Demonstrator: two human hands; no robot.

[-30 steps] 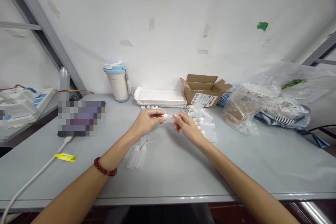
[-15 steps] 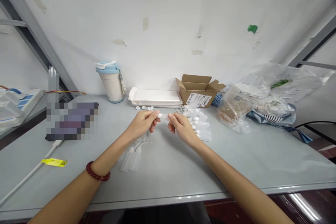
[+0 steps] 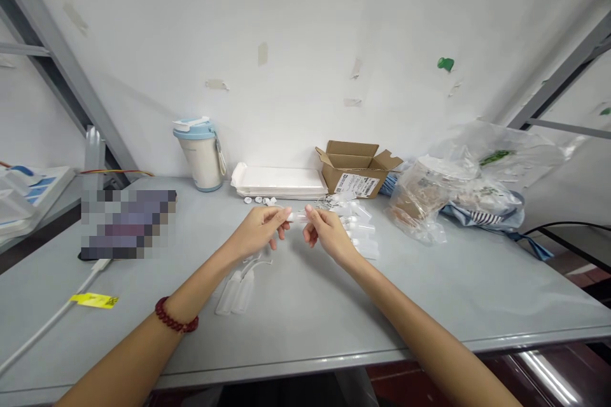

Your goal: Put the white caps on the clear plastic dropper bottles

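Observation:
My left hand [image 3: 256, 233] and my right hand [image 3: 329, 236] meet above the grey table [image 3: 305, 324], pinching a small translucent plastic tube [image 3: 298, 218] with a white end between their fingertips. Just past my right hand lies a row of similar translucent bottles [image 3: 360, 234] with thin tags or strings. Below my left hand, two more translucent bottles [image 3: 233, 292] lie on the table. Several small white caps [image 3: 260, 201] sit beyond my left hand. Fingers hide part of the tube.
At the back stand a blue-lidded tumbler [image 3: 201, 156], a white foam tray stack [image 3: 279, 181] and an open cardboard box [image 3: 356, 168]. Plastic bags [image 3: 429, 197] and blue cloth lie right. A pixelated object [image 3: 126, 224], white cable and yellow tag lie left.
The whole view has shifted slightly left and down as my head moved. Both hands still hold the tube together, with little change in their grip.

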